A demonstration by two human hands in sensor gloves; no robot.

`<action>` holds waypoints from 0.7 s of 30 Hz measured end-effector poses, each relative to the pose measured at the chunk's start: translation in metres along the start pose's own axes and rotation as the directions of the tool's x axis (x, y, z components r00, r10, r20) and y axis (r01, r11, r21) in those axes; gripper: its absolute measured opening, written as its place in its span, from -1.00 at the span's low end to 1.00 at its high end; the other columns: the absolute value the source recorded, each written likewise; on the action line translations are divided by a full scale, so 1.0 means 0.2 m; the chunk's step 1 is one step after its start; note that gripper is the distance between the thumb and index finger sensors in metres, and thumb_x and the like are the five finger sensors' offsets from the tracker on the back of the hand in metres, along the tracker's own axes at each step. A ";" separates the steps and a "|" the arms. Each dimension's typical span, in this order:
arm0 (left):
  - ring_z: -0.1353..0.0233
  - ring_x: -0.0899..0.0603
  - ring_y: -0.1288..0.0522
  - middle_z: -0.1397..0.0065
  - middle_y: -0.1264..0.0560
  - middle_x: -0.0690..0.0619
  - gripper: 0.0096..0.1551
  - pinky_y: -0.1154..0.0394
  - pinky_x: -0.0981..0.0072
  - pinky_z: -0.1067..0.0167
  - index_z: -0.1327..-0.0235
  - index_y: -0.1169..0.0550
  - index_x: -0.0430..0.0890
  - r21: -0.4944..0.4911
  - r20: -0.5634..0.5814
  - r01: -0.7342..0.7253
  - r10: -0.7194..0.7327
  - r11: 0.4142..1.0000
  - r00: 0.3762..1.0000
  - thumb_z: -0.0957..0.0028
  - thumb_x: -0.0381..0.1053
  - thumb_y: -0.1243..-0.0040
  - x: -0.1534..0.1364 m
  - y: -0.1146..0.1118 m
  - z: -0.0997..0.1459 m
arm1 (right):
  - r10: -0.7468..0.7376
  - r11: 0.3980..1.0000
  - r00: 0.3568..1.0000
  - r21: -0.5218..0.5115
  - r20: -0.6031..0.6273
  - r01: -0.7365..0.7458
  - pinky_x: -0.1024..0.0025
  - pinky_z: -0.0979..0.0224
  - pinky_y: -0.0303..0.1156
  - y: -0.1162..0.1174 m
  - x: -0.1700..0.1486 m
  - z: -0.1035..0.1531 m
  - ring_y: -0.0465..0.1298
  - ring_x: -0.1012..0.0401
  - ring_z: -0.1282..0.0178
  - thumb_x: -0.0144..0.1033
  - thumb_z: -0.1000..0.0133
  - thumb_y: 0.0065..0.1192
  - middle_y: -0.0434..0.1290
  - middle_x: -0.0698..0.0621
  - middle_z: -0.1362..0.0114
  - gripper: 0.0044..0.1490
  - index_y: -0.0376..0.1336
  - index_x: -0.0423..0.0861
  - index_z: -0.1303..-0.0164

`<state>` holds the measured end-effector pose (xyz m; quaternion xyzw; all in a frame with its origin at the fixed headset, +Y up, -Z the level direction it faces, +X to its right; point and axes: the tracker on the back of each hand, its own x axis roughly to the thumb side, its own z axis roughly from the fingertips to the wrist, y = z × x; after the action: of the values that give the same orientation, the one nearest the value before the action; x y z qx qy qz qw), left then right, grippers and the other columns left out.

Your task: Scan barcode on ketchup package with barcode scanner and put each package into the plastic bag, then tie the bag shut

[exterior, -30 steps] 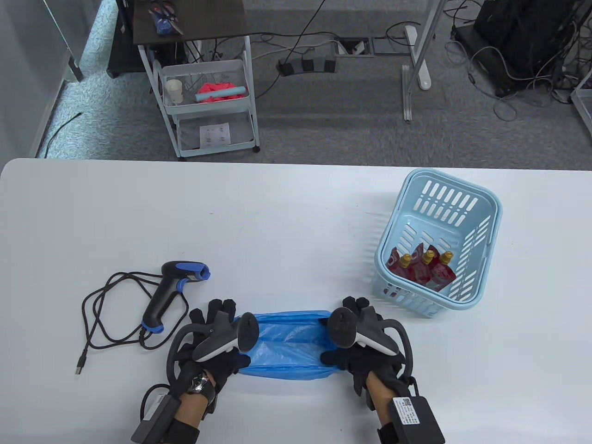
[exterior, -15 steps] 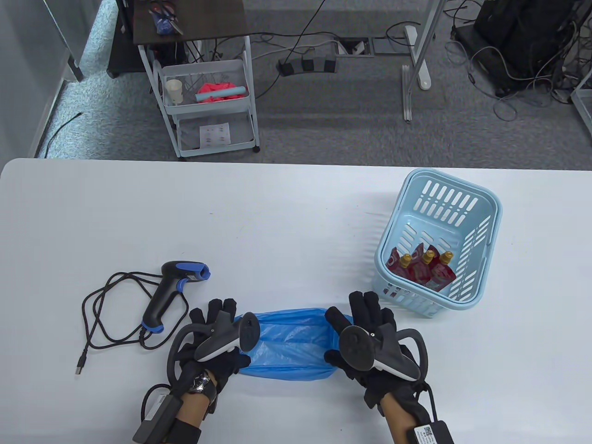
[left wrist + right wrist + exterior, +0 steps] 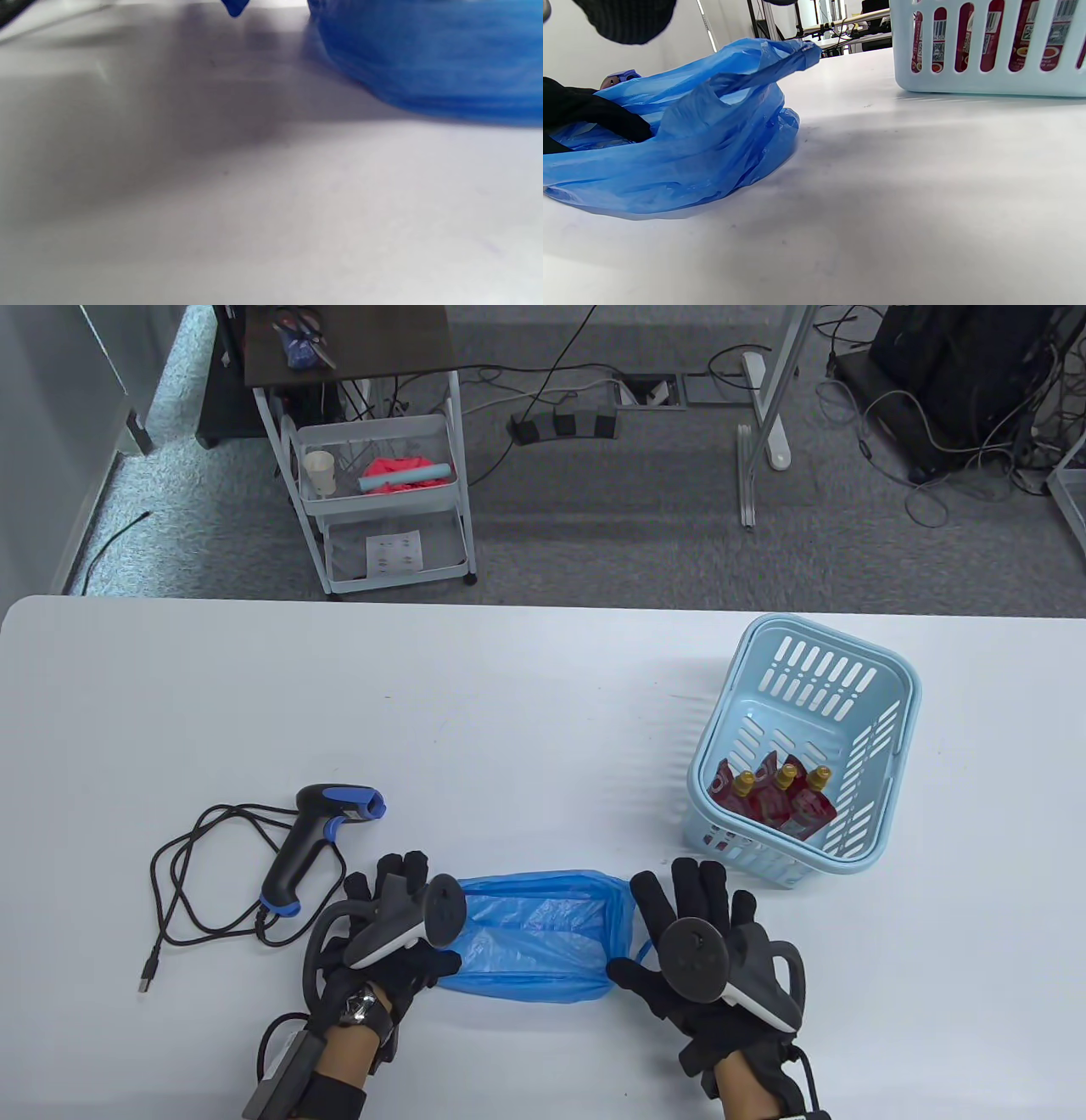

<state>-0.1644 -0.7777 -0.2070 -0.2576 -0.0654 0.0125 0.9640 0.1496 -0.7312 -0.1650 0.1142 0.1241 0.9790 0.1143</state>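
The blue plastic bag (image 3: 543,933) is laid flat on the tabletop (image 3: 509,712), long axis left-right. Its left end is gripped by the left hand (image 3: 390,950); the right hand (image 3: 704,959) is spread beside it. Three ketchup packages (image 3: 772,802) are counted in one basket (image 3: 891,687); barcodes only show up from the right wrist. One scanner (image 3: 318,840) points right.

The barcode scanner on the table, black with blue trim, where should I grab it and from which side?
Take the black and blue barcode scanner by its long black handle, between the blue head and the blue cable collar. It lies flat, head pointing away, so come from above with the left hand, which is nearest. Avoid the coiled black cable trailing from the handle's end.
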 end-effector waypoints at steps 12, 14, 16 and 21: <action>-0.74 -0.38 0.13 -0.74 0.13 -0.07 -0.22 0.14 -0.45 -0.54 -0.49 -0.40 0.28 0.025 0.112 -0.365 0.360 0.931 0.926 0.09 0.36 -0.21 -0.11 0.09 0.03 | -0.013 1.000 1.000 -0.007 -0.015 0.013 -0.42 -0.58 -0.39 0.00 -0.03 -0.01 -0.39 -0.27 -0.71 0.36 -0.11 0.05 -0.37 -0.30 -0.76 0.18 -0.27 0.03 -0.76; -0.74 -0.38 0.12 -0.74 0.12 -0.07 -0.25 0.13 -0.45 -0.54 -0.47 -0.43 0.27 0.031 0.131 -0.405 0.398 0.914 0.908 0.08 0.36 -0.20 -0.11 0.11 0.05 | -0.015 1.000 1.000 -0.008 -0.016 0.015 -0.42 -0.58 -0.39 0.01 -0.03 -0.01 -0.39 -0.26 -0.71 0.36 -0.11 0.05 -0.37 -0.30 -0.76 0.18 -0.27 0.03 -0.76; -0.74 -0.38 0.12 -0.74 0.11 -0.07 -0.26 0.13 -0.45 -0.54 -0.46 -0.45 0.25 0.033 0.151 -0.434 0.424 0.900 0.893 0.07 0.37 -0.18 -0.12 0.13 0.06 | -0.015 1.000 1.000 -0.009 -0.015 0.015 -0.42 -0.58 -0.39 0.01 -0.03 -0.01 -0.39 -0.26 -0.71 0.36 -0.11 0.06 -0.37 -0.30 -0.76 0.17 -0.27 0.03 -0.76; -0.74 -0.38 0.10 -0.75 0.08 -0.07 -0.26 0.10 -0.45 -0.54 -0.44 -0.48 0.22 0.058 0.193 -0.479 0.461 0.876 0.866 0.06 0.38 -0.17 -0.13 0.19 0.10 | -0.015 1.000 1.000 -0.013 -0.015 0.014 -0.42 -0.58 -0.38 0.01 -0.03 -0.01 -0.38 -0.26 -0.71 0.35 -0.11 0.06 -0.37 -0.30 -0.76 0.17 -0.27 0.02 -0.76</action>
<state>-0.1919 -0.7369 -0.2109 -0.2133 -0.0837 0.2726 0.9344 0.1550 -0.7343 -0.1679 0.1050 0.1195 0.9798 0.1212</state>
